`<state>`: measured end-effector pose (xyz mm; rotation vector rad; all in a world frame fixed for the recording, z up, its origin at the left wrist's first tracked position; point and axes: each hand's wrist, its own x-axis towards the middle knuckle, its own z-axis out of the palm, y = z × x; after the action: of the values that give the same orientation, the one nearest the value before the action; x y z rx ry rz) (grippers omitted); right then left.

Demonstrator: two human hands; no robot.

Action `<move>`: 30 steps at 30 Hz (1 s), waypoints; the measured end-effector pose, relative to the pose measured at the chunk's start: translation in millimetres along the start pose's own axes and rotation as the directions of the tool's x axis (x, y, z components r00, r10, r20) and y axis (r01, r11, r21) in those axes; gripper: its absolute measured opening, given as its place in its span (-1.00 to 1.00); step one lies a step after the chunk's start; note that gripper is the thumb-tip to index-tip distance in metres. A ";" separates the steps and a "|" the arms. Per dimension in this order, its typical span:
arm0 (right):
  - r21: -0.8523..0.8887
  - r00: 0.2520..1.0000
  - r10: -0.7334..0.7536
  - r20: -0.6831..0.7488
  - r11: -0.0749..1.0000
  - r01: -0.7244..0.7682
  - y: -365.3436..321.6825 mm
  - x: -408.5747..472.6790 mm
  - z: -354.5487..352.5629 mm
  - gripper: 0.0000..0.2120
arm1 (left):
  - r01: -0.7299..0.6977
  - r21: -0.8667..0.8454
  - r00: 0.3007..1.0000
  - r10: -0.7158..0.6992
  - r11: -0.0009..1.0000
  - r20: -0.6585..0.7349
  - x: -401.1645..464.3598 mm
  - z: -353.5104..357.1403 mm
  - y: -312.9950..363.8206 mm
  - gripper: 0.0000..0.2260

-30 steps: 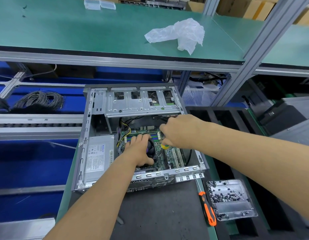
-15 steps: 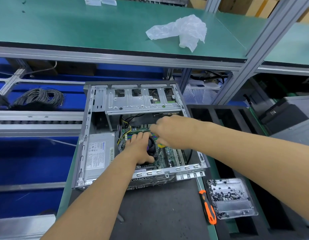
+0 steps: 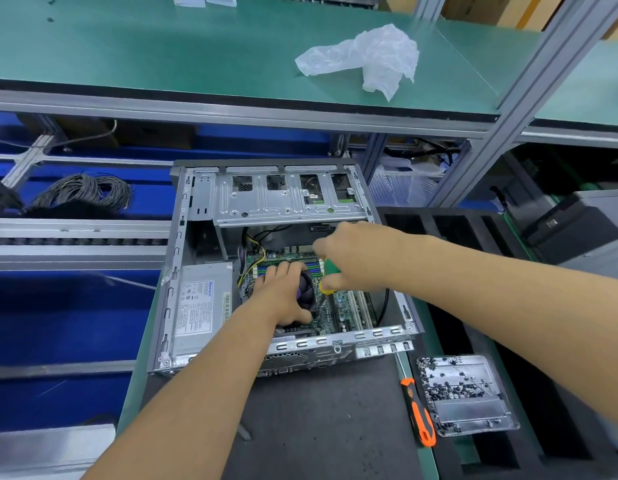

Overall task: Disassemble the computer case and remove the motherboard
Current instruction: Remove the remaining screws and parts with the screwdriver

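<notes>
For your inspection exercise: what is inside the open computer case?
Inside the computer case: motherboard, power supply, cables, and a fan partly covered by the left hand.

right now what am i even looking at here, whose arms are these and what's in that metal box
The view comes from a camera worn on a person's head, looking down at their own arms. The metal box is an open computer case lying on a workbench. Inside sits the green motherboard, with a grey power supply beside it. The left hand rests on the cooling fan. The right hand grips a green and yellow screwdriver. An orange screwdriver and a tray of screws lie nearby.
</notes>
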<state>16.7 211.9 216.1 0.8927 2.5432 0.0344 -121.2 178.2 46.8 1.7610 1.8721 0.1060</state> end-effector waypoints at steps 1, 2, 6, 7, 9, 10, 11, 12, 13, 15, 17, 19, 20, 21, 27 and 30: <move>-0.063 0.996 -0.088 -0.016 0.994 0.087 0.0 0.3 0.2 -0.67 | 0.002 0.008 1.000 -0.002 1.000 0.004 -0.4 -0.4 0.2 -0.19; -0.106 0.986 -0.166 -0.015 0.981 0.163 0.2 0.5 0.0 -0.69 | 0.005 0.017 1.000 -0.005 1.000 0.008 -0.9 -0.6 0.3 -0.20; 0.085 0.993 -0.068 0.092 0.995 0.060 6.3 1.3 -3.1 -0.52 | -0.003 0.002 1.000 0.003 1.000 -0.003 -1.6 -1.6 0.9 -0.21; 0.132 0.990 0.016 0.140 0.991 -0.035 6.9 1.2 -4.8 -0.44 | -0.005 -0.010 1.000 0.005 1.000 -0.008 -1.6 -1.8 0.9 -0.20; 0.056 0.974 0.119 0.194 0.990 -0.132 5.1 0.9 -6.7 -0.44 | -0.004 -0.010 1.000 0.004 1.000 -0.008 -1.7 -2.0 1.0 -0.18; -0.021 0.973 0.124 0.193 0.992 -0.122 3.6 0.5 -6.3 -0.47 | -0.002 -0.005 1.000 0.002 1.000 -0.005 -1.6 -1.6 1.1 -0.18; -0.108 0.981 0.095 0.171 0.991 -0.078 2.3 0.1 -5.4 -0.51 | 0.000 -0.003 1.000 0.000 1.000 -0.003 -1.5 -1.4 1.2 -0.18; -0.196 0.990 0.040 0.135 0.981 -0.013 0.7 -1.5 -5.1 -0.54 | 0.001 -0.001 1.000 -0.001 1.000 0.000 -1.5 -1.4 1.4 -0.17; -0.288 0.995 -0.048 0.092 0.955 0.072 0.5 -3.0 -4.1 -0.58 | 0.004 0.003 1.000 -0.004 1.000 0.005 -1.5 -1.4 1.7 -0.17; -0.414 0.965 -0.261 0.017 0.877 0.245 2.3 -3.8 -0.7 -0.63 | 0.015 0.026 1.000 -0.015 1.000 0.019 -1.5 -1.3 2.3 -0.15; -0.415 0.926 -0.377 -0.022 0.846 0.334 3.3 -2.0 1.7 -0.64 | 0.025 0.035 0.999 -0.026 0.999 0.028 -2.0 -1.7 2.5 -0.13; -0.199 0.960 -0.280 -0.032 0.943 0.268 2.8 0.3 3.6 -0.57 | 0.018 0.024 1.000 -0.018 1.000 0.022 -2.1 -2.3 2.4 -0.14; -0.026 0.986 -0.168 -0.009 0.985 0.168 3.0 1.8 3.3 -0.48 | 0.013 0.016 1.000 -0.013 1.000 0.016 -2.1 -2.5 2.4 -0.15; 0.131 0.998 -0.056 0.029 0.990 0.052 3.4 3.0 2.4 -0.37 | 0.010 0.009 1.000 -0.010 1.000 0.014 -2.2 -2.8 2.2 -0.15; 0.059 0.999 0.013 0.030 0.998 -0.014 4.1 1.0 2.5 -0.67 | 0.015 0.012 1.000 -0.015 1.000 0.016 -2.9 -3.0 3.2 -0.16; -0.269 0.937 -0.348 -0.025 0.905 0.328 3.3 -1.3 9.0 -0.75 | 0.024 0.028 0.999 -0.025 0.999 0.032 -3.4 -3.5 3.9 -0.18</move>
<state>23.3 212.6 209.1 0.3475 2.6451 0.2933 -119.4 176.6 52.5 1.7470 1.8804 0.0422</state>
